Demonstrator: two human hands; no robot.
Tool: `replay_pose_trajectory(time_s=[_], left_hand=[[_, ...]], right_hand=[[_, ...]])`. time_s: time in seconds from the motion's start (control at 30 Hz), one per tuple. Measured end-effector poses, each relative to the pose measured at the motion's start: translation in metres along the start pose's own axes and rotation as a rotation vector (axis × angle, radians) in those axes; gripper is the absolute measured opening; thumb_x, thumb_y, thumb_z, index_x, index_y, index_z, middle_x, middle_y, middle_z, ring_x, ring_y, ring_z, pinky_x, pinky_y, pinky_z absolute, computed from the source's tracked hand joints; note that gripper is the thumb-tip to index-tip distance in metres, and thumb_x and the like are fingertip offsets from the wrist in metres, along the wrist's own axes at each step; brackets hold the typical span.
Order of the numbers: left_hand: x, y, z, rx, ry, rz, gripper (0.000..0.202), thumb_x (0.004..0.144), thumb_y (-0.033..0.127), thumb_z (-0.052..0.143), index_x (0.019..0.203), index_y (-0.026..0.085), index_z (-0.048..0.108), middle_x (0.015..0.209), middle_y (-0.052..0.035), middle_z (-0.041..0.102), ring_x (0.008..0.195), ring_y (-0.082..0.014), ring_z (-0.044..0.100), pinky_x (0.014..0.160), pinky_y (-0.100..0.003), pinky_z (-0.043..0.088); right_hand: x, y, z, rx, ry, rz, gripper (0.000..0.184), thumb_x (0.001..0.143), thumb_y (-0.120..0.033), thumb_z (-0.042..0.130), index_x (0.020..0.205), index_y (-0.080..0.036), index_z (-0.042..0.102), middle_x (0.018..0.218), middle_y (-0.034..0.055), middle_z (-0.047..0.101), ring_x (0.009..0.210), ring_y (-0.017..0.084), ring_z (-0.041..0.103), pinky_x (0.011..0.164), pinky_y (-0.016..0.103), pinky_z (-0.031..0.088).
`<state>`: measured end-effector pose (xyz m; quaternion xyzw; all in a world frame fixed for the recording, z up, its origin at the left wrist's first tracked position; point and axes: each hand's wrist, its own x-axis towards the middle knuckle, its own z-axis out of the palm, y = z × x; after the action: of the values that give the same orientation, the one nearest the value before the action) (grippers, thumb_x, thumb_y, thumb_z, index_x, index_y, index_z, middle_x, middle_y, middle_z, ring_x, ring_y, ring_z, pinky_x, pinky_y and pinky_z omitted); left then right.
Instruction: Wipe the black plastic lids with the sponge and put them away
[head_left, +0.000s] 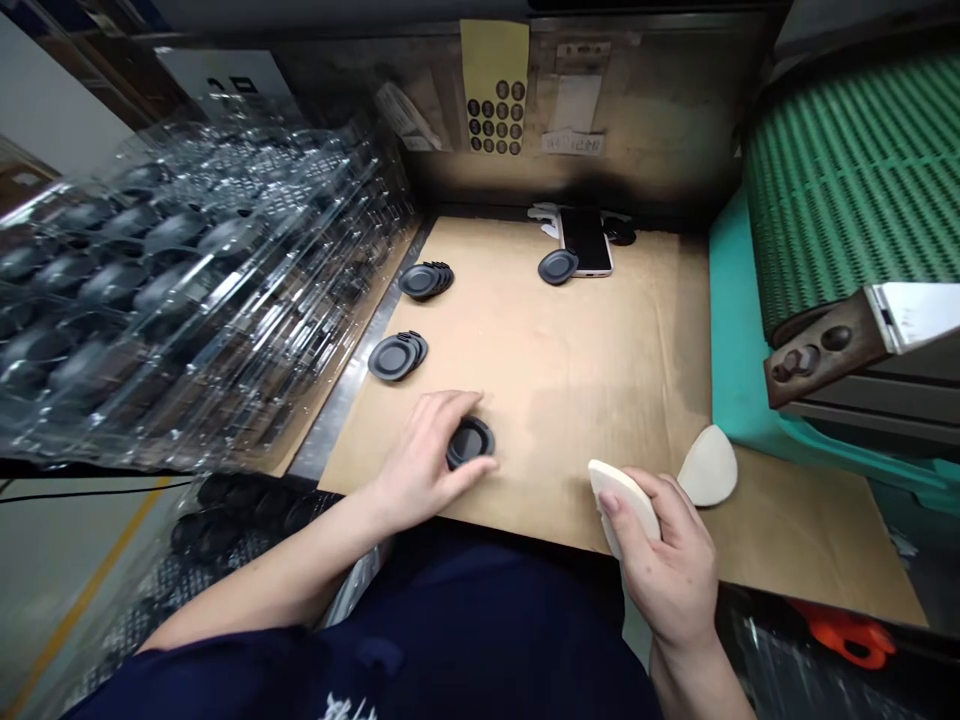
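Observation:
On the cardboard sheet [540, 350], my left hand [427, 455] curves around a small black oval lid-like part [471, 443], thumb at its near edge and fingers at its far edge. My right hand [671, 560] grips a flat cream-coloured pad [626, 500] between thumb and fingers, above the front edge. Another cream pad [709, 467] lies just beyond the right hand's knuckles. Left of centre, a short overlapping row of black oval parts [394, 357] lies beyond my left hand, with a second row [421, 281] behind it.
One more black oval part [557, 267] rests against a phone [585, 240] at the back. Stacked clear plastic trays [187, 270] with dark parts stand on the left. A green conveyor belt [862, 170] over a teal bin [731, 350] bounds the right side. Orange handles [851, 635] show lower right.

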<state>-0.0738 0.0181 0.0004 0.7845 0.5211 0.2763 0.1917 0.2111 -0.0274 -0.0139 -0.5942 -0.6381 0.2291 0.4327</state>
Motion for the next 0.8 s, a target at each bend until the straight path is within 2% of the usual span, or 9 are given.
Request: replay_pose_trajectory(time_s=[0.03, 0.1, 0.2, 0.33, 0.43, 0.5, 0.57, 0.67, 0.8], left_hand=[[-0.003, 0.0, 0.001, 0.054, -0.04, 0.03, 0.07, 0.088, 0.038, 0.072, 0.148, 0.022, 0.041, 0.135, -0.015, 0.057, 0.126, -0.0304, 0.052, 0.108, -0.049, 0.044], [-0.007, 0.0, 0.001, 0.12, -0.083, 0.064, 0.072, 0.09, 0.035, 0.069, 0.153, 0.023, 0.035, 0.136, -0.0151, 0.055, 0.126, -0.0295, 0.052, 0.109, -0.048, 0.045], [-0.003, -0.007, -0.01, 0.199, 0.053, 0.04, 0.069, 0.092, 0.028, 0.064, 0.154, 0.024, 0.034, 0.136, -0.0155, 0.053, 0.129, -0.0294, 0.051, 0.11, -0.048, 0.045], [0.014, -0.038, -0.039, 0.404, 0.318, -0.066, 0.07, 0.088, 0.027, 0.065, 0.153, 0.02, 0.038, 0.14, -0.017, 0.051, 0.132, -0.0342, 0.048, 0.114, -0.055, 0.04], [0.025, -0.064, -0.052, 0.441, 0.313, -0.144, 0.069, 0.088, 0.03, 0.065, 0.151, 0.017, 0.041, 0.138, -0.0172, 0.052, 0.13, -0.0342, 0.051, 0.113, -0.054, 0.041], [0.029, -0.073, -0.054, 0.426, 0.279, -0.159, 0.067, 0.088, 0.032, 0.065, 0.15, 0.017, 0.042, 0.138, -0.0168, 0.052, 0.13, -0.0336, 0.052, 0.113, -0.054, 0.042], [0.034, -0.071, -0.054, 0.427, 0.285, -0.128, 0.067, 0.089, 0.033, 0.065, 0.15, 0.019, 0.041, 0.141, -0.0168, 0.051, 0.134, -0.034, 0.049, 0.115, -0.054, 0.041], [0.051, -0.051, -0.05, 0.444, 0.311, -0.021, 0.068, 0.089, 0.033, 0.066, 0.151, 0.023, 0.039, 0.146, -0.0165, 0.047, 0.139, -0.0351, 0.045, 0.117, -0.057, 0.038], [0.096, -0.015, -0.034, 0.381, 0.176, 0.177, 0.064, 0.09, 0.034, 0.065, 0.148, 0.025, 0.041, 0.149, -0.0171, 0.044, 0.143, -0.0359, 0.039, 0.119, -0.059, 0.034]], right_hand=[[0.0, 0.0, 0.0, 0.004, -0.001, -0.001, 0.013, 0.095, -0.033, 0.067, 0.106, -0.026, 0.068, 0.092, -0.0005, 0.066, 0.082, 0.015, 0.064, 0.076, 0.028, 0.051], [0.0, 0.001, -0.001, 0.014, 0.001, -0.001, 0.013, 0.095, -0.034, 0.067, 0.106, -0.026, 0.068, 0.093, -0.0006, 0.067, 0.083, 0.015, 0.065, 0.077, 0.027, 0.051], [-0.001, 0.001, -0.002, 0.016, 0.009, -0.01, 0.014, 0.095, -0.036, 0.067, 0.105, -0.026, 0.069, 0.093, -0.0008, 0.067, 0.082, 0.015, 0.065, 0.076, 0.026, 0.051], [0.0, 0.0, -0.001, 0.012, 0.006, -0.023, 0.013, 0.096, -0.036, 0.067, 0.105, -0.026, 0.069, 0.093, -0.0009, 0.068, 0.083, 0.015, 0.066, 0.076, 0.026, 0.051], [0.0, -0.001, -0.001, 0.023, 0.007, -0.037, 0.013, 0.096, -0.035, 0.066, 0.105, -0.026, 0.068, 0.092, -0.0006, 0.068, 0.082, 0.016, 0.066, 0.075, 0.027, 0.052], [0.0, 0.0, 0.0, 0.031, 0.008, -0.04, 0.013, 0.096, -0.034, 0.066, 0.106, -0.027, 0.068, 0.091, -0.0005, 0.068, 0.081, 0.015, 0.066, 0.074, 0.027, 0.052], [-0.001, 0.001, 0.0, 0.041, 0.005, -0.039, 0.013, 0.096, -0.033, 0.066, 0.107, -0.027, 0.068, 0.092, -0.0002, 0.068, 0.082, 0.015, 0.066, 0.074, 0.026, 0.053], [-0.002, 0.002, 0.001, 0.062, -0.005, -0.048, 0.013, 0.096, -0.031, 0.065, 0.108, -0.026, 0.067, 0.094, 0.0006, 0.067, 0.082, 0.016, 0.066, 0.075, 0.027, 0.053], [0.001, 0.001, 0.002, 0.083, -0.031, -0.076, 0.012, 0.097, -0.028, 0.063, 0.108, -0.025, 0.066, 0.091, 0.0007, 0.066, 0.081, 0.015, 0.065, 0.073, 0.026, 0.053]])
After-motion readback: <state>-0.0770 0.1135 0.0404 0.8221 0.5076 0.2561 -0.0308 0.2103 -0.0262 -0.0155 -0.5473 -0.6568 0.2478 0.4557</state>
